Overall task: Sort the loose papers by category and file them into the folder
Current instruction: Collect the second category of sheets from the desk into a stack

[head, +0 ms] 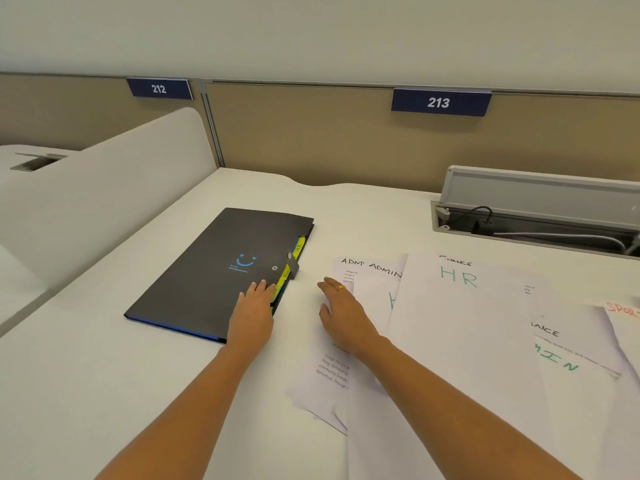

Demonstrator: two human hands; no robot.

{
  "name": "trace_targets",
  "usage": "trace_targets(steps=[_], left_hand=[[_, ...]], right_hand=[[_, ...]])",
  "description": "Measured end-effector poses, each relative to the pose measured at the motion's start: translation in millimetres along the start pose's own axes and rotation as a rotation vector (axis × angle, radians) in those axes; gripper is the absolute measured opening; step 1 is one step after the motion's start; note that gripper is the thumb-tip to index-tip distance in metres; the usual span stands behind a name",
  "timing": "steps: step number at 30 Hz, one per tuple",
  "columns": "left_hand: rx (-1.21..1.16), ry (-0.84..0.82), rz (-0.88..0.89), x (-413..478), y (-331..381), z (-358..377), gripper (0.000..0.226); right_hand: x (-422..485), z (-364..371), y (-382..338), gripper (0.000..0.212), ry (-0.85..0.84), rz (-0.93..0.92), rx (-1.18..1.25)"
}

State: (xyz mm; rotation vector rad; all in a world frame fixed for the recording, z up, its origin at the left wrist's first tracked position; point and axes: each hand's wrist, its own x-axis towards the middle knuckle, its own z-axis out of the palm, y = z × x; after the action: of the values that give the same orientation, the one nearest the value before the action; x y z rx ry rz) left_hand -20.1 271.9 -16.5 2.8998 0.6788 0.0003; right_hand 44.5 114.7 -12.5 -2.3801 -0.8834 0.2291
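The closed folder (221,268) lies on the desk (104,393), left of the loose papers (460,341). The left hand (254,306) rests flat on its near right corner, fingers straight. The right hand (341,313) lies relaxed on the papers' left edge, gripping nothing.

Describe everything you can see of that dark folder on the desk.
The folder is a dark grey, plastic-looking file with a blue smiley logo on its cover and a blue near edge. It lies flat and closed on the white desk, at an angle. Yellow tabs peek from its right edge beside a strap and snap stud. The left hand rests on its near right corner.
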Motion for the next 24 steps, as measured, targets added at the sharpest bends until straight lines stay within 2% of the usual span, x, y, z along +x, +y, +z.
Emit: trace_targets(steps=[2, 7, 12, 17, 21, 24], left_hand=[[-0.078, 0.014, -0.006, -2, 2, -3, 0.053], [-0.457, 0.129, -0.047, -16, 24, -9, 0.046], [-0.672, 0.12, 0.045, -39, 68, -2, 0.037], [-0.701, -0.003, 0.157, -62, 112, 10, 0.035], [-0.511, -0.094, 0.232, -69, 136, 18, 0.048], [-0.409, -0.157, 0.224, -70, 145, 24, 0.057]], right_hand=[[-4, -4, 3, 0.045, 0.026, 0.002, 0.027], [-25, -22, 20, 0.037, 0.148, 0.062, 0.073], [-61, -51, 54, 0.03, 0.257, 0.19, 0.05], [-105, -81, 92, 0.032, 0.303, 0.377, -0.047], [-134, -95, 119, 0.042, 0.237, 0.478, -0.194], [-150, -100, 132, 0.048, 0.178, 0.531, -0.27]])
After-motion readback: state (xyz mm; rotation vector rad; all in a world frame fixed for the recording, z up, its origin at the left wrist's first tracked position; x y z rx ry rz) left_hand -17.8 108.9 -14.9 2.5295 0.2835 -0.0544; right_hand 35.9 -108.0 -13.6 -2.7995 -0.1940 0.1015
